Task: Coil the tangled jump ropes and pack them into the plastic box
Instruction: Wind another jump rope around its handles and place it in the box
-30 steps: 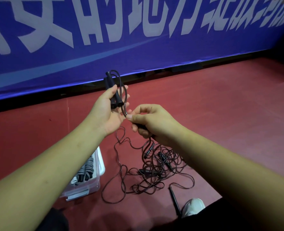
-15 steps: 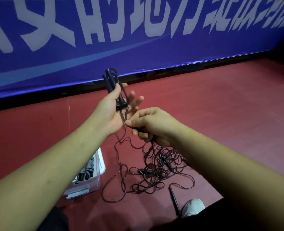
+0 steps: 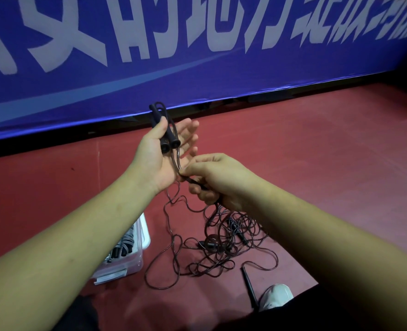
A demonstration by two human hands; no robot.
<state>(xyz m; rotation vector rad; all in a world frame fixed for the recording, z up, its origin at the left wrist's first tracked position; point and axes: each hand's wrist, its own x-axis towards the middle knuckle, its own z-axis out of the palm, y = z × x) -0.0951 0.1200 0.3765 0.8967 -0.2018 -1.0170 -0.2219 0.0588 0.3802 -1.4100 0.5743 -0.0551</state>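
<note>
Head cam, looking down. L hand (image 3: 157, 161) is up over the red floor (image 3: 329, 163), palm toward cam. Its thumb clamps two black handles (image 3: 171, 137) side by side against the palm, and the other fingers stick out straight behind them. A thin cord (image 3: 178, 158) loops over the handle tops, then runs down across the palm to R hand (image 3: 224, 180).

R hand sits just beside the heel of the L palm. Thumb + forefinger pinch the cord, and the remaining fingers curl round it lower down. Below R hand the cord drops to a tangled pile (image 3: 224, 244) of jump ropes on the floor, betw. the two forearms. Some black handle ends are mixed in; count unclear. One loose handle (image 3: 248, 285) lies at the pile's near edge, just beside a white shoe (image 3: 277, 296).

Clear plastic box (image 3: 135, 261) stands on the floor left of the pile, near it but apart, partly hidden by the L forearm. Inside are coiled ropes (image 3: 126, 243) w/ dark grips. There's a white label on the box's near face.

Blue banner (image 3: 197, 75) w/ large white characters runs along the back, w/ a dark gap under its lower edge.
</note>
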